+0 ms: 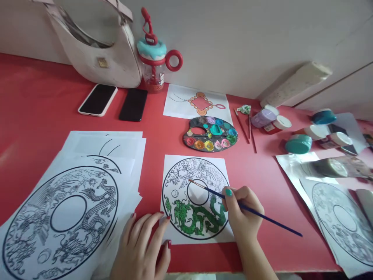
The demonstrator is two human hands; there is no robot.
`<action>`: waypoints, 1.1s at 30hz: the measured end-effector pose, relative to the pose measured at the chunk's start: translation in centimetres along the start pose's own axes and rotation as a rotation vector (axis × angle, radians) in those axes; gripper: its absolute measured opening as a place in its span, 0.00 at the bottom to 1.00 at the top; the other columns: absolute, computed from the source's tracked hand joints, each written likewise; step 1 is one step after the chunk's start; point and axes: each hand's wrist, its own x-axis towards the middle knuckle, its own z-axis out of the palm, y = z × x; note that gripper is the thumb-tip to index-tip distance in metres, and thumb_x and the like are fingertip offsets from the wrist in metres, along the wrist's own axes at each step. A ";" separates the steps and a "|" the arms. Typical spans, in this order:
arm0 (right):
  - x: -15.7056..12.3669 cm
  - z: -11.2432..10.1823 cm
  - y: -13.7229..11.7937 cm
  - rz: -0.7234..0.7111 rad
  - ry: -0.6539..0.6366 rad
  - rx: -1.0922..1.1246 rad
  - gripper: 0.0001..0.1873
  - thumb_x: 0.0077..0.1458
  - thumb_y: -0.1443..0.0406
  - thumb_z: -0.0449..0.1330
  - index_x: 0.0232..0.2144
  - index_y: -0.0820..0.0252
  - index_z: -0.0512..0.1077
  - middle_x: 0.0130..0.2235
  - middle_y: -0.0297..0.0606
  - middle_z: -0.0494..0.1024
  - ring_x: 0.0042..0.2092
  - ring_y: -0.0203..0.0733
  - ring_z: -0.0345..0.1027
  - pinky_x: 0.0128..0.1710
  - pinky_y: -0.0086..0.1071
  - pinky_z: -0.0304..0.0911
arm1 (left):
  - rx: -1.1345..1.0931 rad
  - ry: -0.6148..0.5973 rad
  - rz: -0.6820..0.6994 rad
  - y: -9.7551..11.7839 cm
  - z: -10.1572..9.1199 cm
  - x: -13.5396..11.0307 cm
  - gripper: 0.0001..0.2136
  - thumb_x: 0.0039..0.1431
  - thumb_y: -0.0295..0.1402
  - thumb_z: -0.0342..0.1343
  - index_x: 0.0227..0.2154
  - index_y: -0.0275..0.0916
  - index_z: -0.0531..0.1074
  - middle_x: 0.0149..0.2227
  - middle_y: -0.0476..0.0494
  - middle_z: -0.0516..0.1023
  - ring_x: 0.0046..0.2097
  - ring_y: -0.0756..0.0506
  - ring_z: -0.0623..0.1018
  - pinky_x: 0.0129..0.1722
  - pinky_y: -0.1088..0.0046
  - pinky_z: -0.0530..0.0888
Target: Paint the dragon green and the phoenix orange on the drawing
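My right hand (243,210) pinches a thin paintbrush with a blue handle (271,219). The brush tip, tinted reddish-brown, is at the phoenix's lines on a coloring sheet (171,236), just up and left of the blank inner circle; I cannot tell whether it touches. On that sheet the dragon (198,219) is painted green, while the phoenix (201,169) is black outline only. My left hand (144,247) lies flat with fingers spread, its fingertips at the sheet's lower left edge. Beyond the sheet sits a paint palette (211,134) with several colored wells.
A stack of line-art sheets (68,214) lies at left. Behind are two phones (97,100), a white handbag (99,66), a donut-lidded cup (153,64) and a knot drawing (201,103). Brushes (241,124), paint jars (298,144) and another sheet (344,217) are at right.
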 end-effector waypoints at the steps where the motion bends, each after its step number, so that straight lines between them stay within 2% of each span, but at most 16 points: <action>1: -0.1 -0.1 0.2 -0.016 -0.016 0.000 0.19 0.54 0.68 0.59 0.18 0.57 0.53 0.15 0.25 0.58 0.16 0.28 0.52 0.15 0.25 0.49 | -0.003 -0.006 0.000 -0.1 0.1 -0.1 0.18 0.55 0.32 0.55 0.50 0.41 0.70 0.47 0.46 0.76 0.47 0.44 0.72 0.62 0.63 0.53; 8: -0.2 -0.6 0.5 -0.087 -0.147 0.043 0.16 0.52 0.76 0.57 0.22 0.57 0.55 0.19 0.27 0.57 0.19 0.29 0.53 0.17 0.27 0.49 | 0.009 -0.006 0.020 -0.7 0.3 -0.1 0.15 0.54 0.32 0.56 0.46 0.41 0.72 0.43 0.45 0.78 0.43 0.45 0.75 0.62 0.59 0.55; 12: -0.1 -0.5 0.2 -0.096 -0.147 0.015 0.16 0.51 0.77 0.57 0.22 0.57 0.56 0.19 0.26 0.57 0.20 0.30 0.53 0.18 0.29 0.49 | -0.005 -0.015 0.013 -0.7 0.2 -0.1 0.15 0.54 0.31 0.55 0.46 0.42 0.72 0.42 0.45 0.78 0.42 0.45 0.75 0.61 0.59 0.57; 21: -0.4 -0.6 0.0 -0.097 -0.187 0.006 0.15 0.50 0.79 0.56 0.23 0.57 0.58 0.20 0.28 0.59 0.21 0.31 0.53 0.20 0.31 0.52 | -0.021 -0.022 -0.006 -0.6 0.2 -0.1 0.15 0.53 0.31 0.56 0.45 0.41 0.73 0.41 0.46 0.78 0.43 0.46 0.74 0.63 0.61 0.55; 33: -0.4 -0.8 0.0 -0.078 -0.161 -0.057 0.14 0.54 0.72 0.58 0.23 0.56 0.58 0.19 0.28 0.63 0.19 0.32 0.56 0.18 0.31 0.55 | -0.013 -0.040 -0.030 -0.2 0.0 0.0 0.14 0.54 0.32 0.55 0.45 0.42 0.74 0.41 0.47 0.77 0.42 0.47 0.73 0.63 0.60 0.55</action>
